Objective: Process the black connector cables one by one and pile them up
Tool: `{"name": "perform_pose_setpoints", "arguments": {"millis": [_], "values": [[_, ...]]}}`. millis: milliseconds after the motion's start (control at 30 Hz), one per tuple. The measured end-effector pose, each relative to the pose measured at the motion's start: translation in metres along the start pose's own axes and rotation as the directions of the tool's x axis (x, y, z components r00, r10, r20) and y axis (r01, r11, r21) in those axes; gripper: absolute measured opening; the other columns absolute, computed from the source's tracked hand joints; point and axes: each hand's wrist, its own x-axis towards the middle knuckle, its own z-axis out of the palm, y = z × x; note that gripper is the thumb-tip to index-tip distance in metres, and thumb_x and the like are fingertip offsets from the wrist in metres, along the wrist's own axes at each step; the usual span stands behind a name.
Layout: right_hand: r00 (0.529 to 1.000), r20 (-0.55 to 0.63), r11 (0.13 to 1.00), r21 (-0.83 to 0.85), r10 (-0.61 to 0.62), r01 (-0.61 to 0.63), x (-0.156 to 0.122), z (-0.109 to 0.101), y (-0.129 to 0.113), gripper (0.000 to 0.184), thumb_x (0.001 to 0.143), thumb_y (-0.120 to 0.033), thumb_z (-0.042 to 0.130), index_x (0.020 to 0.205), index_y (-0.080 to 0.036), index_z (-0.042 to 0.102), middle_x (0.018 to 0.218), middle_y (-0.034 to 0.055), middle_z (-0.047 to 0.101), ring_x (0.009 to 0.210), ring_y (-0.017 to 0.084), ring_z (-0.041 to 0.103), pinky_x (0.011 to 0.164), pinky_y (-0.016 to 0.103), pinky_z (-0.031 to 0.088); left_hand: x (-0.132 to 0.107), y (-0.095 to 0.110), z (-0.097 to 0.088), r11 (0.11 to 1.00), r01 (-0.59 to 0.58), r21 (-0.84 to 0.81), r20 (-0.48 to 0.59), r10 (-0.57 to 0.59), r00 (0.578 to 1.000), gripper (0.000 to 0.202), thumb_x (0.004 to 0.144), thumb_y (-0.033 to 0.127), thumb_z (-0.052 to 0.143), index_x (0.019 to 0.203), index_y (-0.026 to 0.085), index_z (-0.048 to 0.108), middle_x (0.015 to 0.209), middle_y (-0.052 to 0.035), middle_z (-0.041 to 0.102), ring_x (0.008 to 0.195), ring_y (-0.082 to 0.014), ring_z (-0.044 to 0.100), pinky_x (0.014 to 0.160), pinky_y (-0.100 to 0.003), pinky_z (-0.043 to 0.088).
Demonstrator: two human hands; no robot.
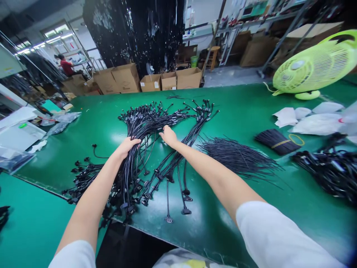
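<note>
A large pile of black cables [145,124] with small plugs at the far ends lies across the green table. My left hand [128,146] is closed around the near side of this bundle, thumb lying over the strands. My right hand [169,137] is at the right edge of the same pile, thumb and forefinger apart, fingertips at the strands. Beneath my right forearm runs a second group of black cables [192,136]. Flat black connectors [186,211] on the near ends spread toward the table's front edge.
Right of my arm lie loose black cable ties [237,154], a banded black bundle [276,141] and more coiled cables [331,167]. A yellow-green fan [315,63] and white plastic bags [315,121] occupy the right side. Cardboard boxes [125,78] stand behind the table [234,111]. A person [67,67] sits far left.
</note>
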Motion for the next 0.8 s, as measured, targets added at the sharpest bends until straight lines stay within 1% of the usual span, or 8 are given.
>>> {"name": "perform_pose_setpoints", "arguments": {"millis": [100,267,400,500,600,667,733,800], "values": [[0.99,0.039,0.972,0.19,0.132,-0.137,0.016,0.006,-0.003,0.03,0.093,-0.032,0.057,0.117,-0.013,0.057,0.112,0.008,0.061,0.094,0.017,0.062,0.081,0.036,0.055,0.001,-0.006,0.003,1.0,-0.009,-0.006,0.017,0.009,1.0,0.039,0.065,0.049,0.069,0.077,0.014,0.06,0.064,-0.0024,0.063,0.058,-0.0136,0.058,0.063,-0.029,0.049],[0.97,0.054,0.871,0.431,0.237,-0.237,0.018,-0.004,-0.004,0.036,0.094,-0.037,0.057,0.121,-0.015,0.056,0.118,0.0089,0.059,0.101,0.019,0.061,0.085,0.04,0.054,0.0,-0.018,0.012,0.994,-0.021,0.107,0.043,0.016,0.999,0.051,0.07,0.06,0.064,0.088,0.013,0.066,0.08,-0.0082,0.072,0.077,-0.0224,0.067,0.077,-0.036,0.052],[0.963,-0.037,0.828,0.52,0.267,-0.21,0.002,-0.04,-0.007,0.033,0.094,-0.037,0.056,0.117,-0.014,0.057,0.11,0.0073,0.061,0.093,0.016,0.062,0.079,0.035,0.055,0.004,-0.028,0.02,0.958,-0.037,0.285,-0.064,0.057,0.996,0.037,0.073,0.045,0.069,0.094,0.015,0.066,0.099,-0.0101,0.073,0.102,-0.0283,0.065,0.096,-0.039,0.045],[0.96,-0.135,0.841,0.522,0.244,-0.14,-0.012,-0.087,-0.016,0.019,0.093,-0.031,0.058,0.096,-0.012,0.059,0.077,-0.0002,0.06,0.066,0.009,0.057,0.06,0.022,0.051,0.007,-0.033,0.015,0.921,0.011,0.389,-0.173,0.061,0.983,0.035,0.078,0.035,0.066,0.104,0.012,0.062,0.096,-0.0136,0.072,0.102,-0.0303,0.065,0.097,-0.044,0.044],[0.969,-0.206,0.862,0.507,0.138,-0.015,-0.03,-0.137,-0.034,0.018,0.093,-0.028,0.057,0.079,-0.015,0.055,0.056,-0.0057,0.047,0.05,0.006,0.048,0.05,0.017,0.045,0.002,-0.032,0.009,0.894,0.03,0.447,-0.242,0.089,0.966,0.049,0.078,0.033,0.067,0.118,0.007,0.054,0.103,-0.0184,0.069,0.103,-0.0309,0.066,0.095,-0.045,0.046],[0.972,-0.231,0.855,0.497,-0.035,0.149,-0.046,-0.162,-0.054,0.02,0.093,-0.029,0.056,0.078,-0.016,0.054,0.057,-0.0059,0.046,0.047,0.005,0.046,0.051,0.018,0.047,-0.009,-0.025,0.011,0.883,0.008,0.469,-0.256,0.127,0.958,0.064,0.074,0.032,0.072,0.127,0.006,0.047,0.118,-0.0224,0.063,0.11,-0.0313,0.063,0.097,-0.045,0.046],[0.933,-0.256,0.809,0.472,-0.253,0.35,-0.07,-0.179,-0.081,0.02,0.093,-0.032,0.057,0.08,-0.017,0.053,0.063,-0.0054,0.05,0.048,0.004,0.047,0.053,0.018,0.049,-0.031,-0.012,0.023,0.86,-0.081,0.505,-0.252,0.236,0.938,0.076,0.073,0.033,0.073,0.136,0.007,0.039,0.136,-0.0241,0.051,0.125,-0.0318,0.052,0.104,-0.044,0.041],[0.86,-0.301,0.744,0.434,-0.411,0.508,-0.105,-0.193,-0.115,0.019,0.093,-0.035,0.058,0.083,-0.019,0.051,0.069,-0.0054,0.051,0.05,0.003,0.048,0.055,0.016,0.048,-0.062,0.006,0.042,0.786,-0.275,0.554,-0.194,0.443,0.875,0.074,0.078,0.037,0.068,0.14,0.011,0.036,0.148,-0.0214,0.039,0.139,-0.031,0.036,0.113,-0.045,0.031]]}}
